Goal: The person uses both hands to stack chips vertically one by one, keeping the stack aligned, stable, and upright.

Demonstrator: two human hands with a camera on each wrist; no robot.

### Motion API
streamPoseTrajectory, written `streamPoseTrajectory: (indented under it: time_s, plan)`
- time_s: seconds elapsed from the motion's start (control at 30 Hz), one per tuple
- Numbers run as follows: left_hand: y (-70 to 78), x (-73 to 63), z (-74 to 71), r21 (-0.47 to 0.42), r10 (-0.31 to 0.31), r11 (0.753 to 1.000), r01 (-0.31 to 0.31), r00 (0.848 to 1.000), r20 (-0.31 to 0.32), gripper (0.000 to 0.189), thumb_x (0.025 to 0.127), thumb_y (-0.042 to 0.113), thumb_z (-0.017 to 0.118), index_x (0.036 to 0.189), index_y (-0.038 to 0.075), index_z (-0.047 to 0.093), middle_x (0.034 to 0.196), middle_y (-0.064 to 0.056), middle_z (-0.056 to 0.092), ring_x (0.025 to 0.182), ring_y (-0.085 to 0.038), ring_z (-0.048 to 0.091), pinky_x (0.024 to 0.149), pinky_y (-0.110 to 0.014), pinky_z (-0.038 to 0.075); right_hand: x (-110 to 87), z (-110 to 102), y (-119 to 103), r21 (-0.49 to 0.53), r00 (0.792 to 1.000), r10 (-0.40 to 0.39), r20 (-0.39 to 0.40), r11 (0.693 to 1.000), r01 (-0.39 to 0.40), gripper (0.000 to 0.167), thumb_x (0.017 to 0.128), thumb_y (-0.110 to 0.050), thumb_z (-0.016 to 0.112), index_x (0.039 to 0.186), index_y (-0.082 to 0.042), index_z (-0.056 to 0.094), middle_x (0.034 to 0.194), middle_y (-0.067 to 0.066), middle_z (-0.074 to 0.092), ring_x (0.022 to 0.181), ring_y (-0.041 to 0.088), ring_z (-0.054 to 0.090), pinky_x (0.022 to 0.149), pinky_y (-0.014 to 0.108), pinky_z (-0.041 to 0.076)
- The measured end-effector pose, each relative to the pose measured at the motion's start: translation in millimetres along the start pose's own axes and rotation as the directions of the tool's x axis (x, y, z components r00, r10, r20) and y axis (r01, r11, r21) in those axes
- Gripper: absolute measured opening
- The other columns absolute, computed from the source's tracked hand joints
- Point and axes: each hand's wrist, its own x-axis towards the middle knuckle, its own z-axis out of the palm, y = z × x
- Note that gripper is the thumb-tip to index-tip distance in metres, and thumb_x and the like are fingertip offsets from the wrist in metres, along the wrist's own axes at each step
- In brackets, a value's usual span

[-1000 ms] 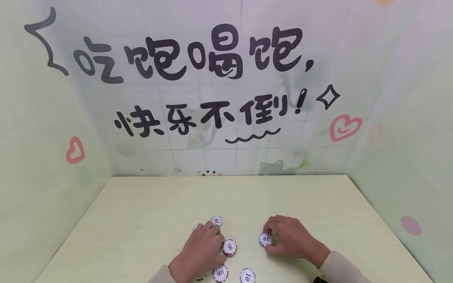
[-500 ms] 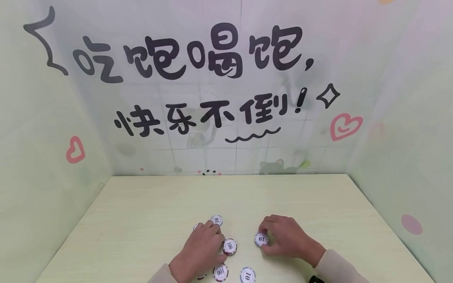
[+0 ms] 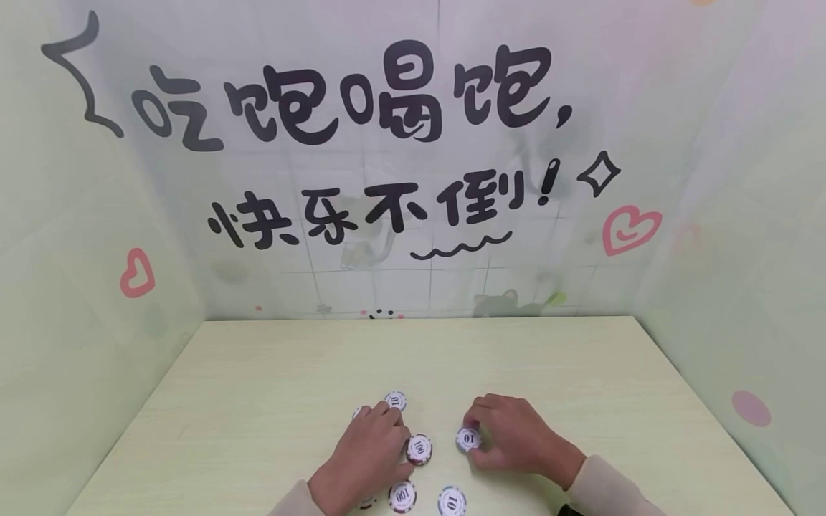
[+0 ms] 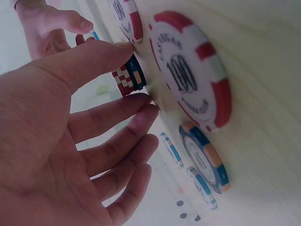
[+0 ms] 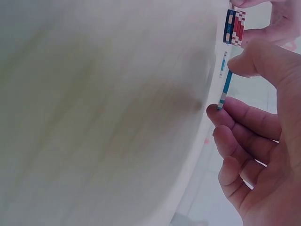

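Note:
My left hand (image 3: 364, 455) holds a short stack of poker chips (image 3: 419, 449) between thumb and fingers. In the left wrist view the stack (image 4: 126, 79) shows dark blue edges at the bottom and red-and-white edges above; a "100" face tops it in the head view. To the right, my right hand (image 3: 516, 433) pinches a blue-edged "10" poker chip (image 3: 468, 438) between thumb and fingertip. The right wrist view has this chip (image 5: 225, 89) edge-on, close over the table and a little apart from the stack.
Loose chips lie around the left hand: a "10" chip (image 3: 396, 400) beyond it, a red-edged "100" chip (image 3: 403, 496) and another "10" chip (image 3: 452, 501) nearer the front. Further chips are partly hidden by that hand. Printed fabric walls enclose the wooden table (image 3: 310, 358).
My right hand has slid left with the "10" poker chip, bringing it closer to the stack. The left hand and the stack stay in place.

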Motion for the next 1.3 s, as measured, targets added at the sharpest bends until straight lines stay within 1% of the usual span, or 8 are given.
streamPoseTrajectory:
  time_s: [0.17, 0.3, 0.5, 0.67, 1.0, 1.17, 1.3]
  plan:
    - [0.1, 0.1, 0.0, 0.004, -0.008, 1.000, 0.008, 1.000, 0.008, 0.040, 0.087, 0.047, 0.090, 0.101, 0.010, 0.084, 0.098, 0.000, 0.066, 0.094, -0.019, 0.053, 0.084, -0.038, 0.048, 2.9, 1.2, -2.2, -0.021, 1.000, -0.014, -0.008, 1.000, 0.014, 0.022, 0.082, -0.034, 0.083, 0.099, -0.021, 0.076, 0.099, -0.013, 0.070, 0.090, 0.003, 0.063, 0.073, 0.026, 0.055]
    - [0.1, -0.3, -0.3, 0.013, -0.012, 1.000, 0.012, 1.000, 0.009, 0.041, 0.086, 0.048, 0.090, 0.102, 0.010, 0.084, 0.098, 0.000, 0.066, 0.094, -0.018, 0.054, 0.085, -0.038, 0.048, 5.6, 0.9, -4.1, -0.026, 1.000, -0.029, -0.012, 0.999, 0.028, 0.023, 0.083, -0.035, 0.082, 0.099, -0.021, 0.076, 0.099, -0.013, 0.070, 0.090, 0.003, 0.062, 0.073, 0.026, 0.054]
    - [0.5, -0.9, -1.0, 0.020, -0.009, 1.000, 0.009, 1.000, 0.002, 0.042, 0.086, 0.049, 0.090, 0.104, 0.011, 0.084, 0.099, -0.001, 0.067, 0.096, -0.019, 0.055, 0.086, -0.038, 0.049, 10.3, 0.2, -7.5, -0.007, 0.999, -0.040, -0.004, 0.999, 0.040, 0.022, 0.084, -0.033, 0.082, 0.101, -0.021, 0.076, 0.101, -0.013, 0.070, 0.091, 0.003, 0.062, 0.074, 0.025, 0.054]
    - [0.2, -1.1, -0.3, 0.017, -0.009, 1.000, 0.009, 1.000, -0.002, 0.042, 0.086, 0.049, 0.090, 0.105, 0.011, 0.085, 0.098, 0.000, 0.066, 0.096, -0.019, 0.055, 0.086, -0.039, 0.049, 13.1, 3.1, -9.0, -0.004, 0.998, -0.065, -0.022, 0.998, 0.064, 0.022, 0.083, -0.032, 0.082, 0.100, -0.021, 0.075, 0.101, -0.013, 0.069, 0.089, 0.001, 0.061, 0.073, 0.023, 0.053]
    - [0.1, -1.3, -0.9, 0.005, -0.006, 1.000, 0.006, 1.000, 0.000, 0.041, 0.087, 0.048, 0.090, 0.104, 0.011, 0.085, 0.098, 0.001, 0.066, 0.095, -0.018, 0.054, 0.085, -0.039, 0.049, 19.0, 5.9, -16.0, 0.034, 0.998, -0.055, -0.013, 0.998, 0.056, 0.023, 0.084, -0.028, 0.082, 0.104, -0.022, 0.074, 0.104, -0.014, 0.068, 0.092, 0.001, 0.061, 0.076, 0.023, 0.054]
    - [0.0, -2.7, -0.5, 0.013, 0.005, 1.000, -0.004, 1.000, -0.019, 0.040, 0.086, 0.048, 0.090, 0.101, 0.012, 0.084, 0.096, 0.001, 0.064, 0.094, -0.018, 0.053, 0.083, -0.037, 0.048, 22.8, 5.1, -20.7, 0.056, 0.999, -0.051, 0.005, 0.997, 0.051, 0.022, 0.085, -0.027, 0.081, 0.105, -0.022, 0.074, 0.106, -0.014, 0.068, 0.094, 0.001, 0.061, 0.076, 0.022, 0.053]
    - [-0.1, -3.7, 0.5, 0.021, 0.011, 1.000, -0.010, 0.999, -0.037, 0.039, 0.085, 0.048, 0.091, 0.100, 0.012, 0.084, 0.096, 0.001, 0.066, 0.094, -0.018, 0.054, 0.082, -0.037, 0.048, 25.9, 5.8, -24.0, 0.054, 0.997, -0.074, -0.003, 0.996, 0.074, 0.023, 0.084, -0.026, 0.081, 0.105, -0.022, 0.075, 0.106, -0.014, 0.069, 0.094, 0.001, 0.062, 0.076, 0.022, 0.053]
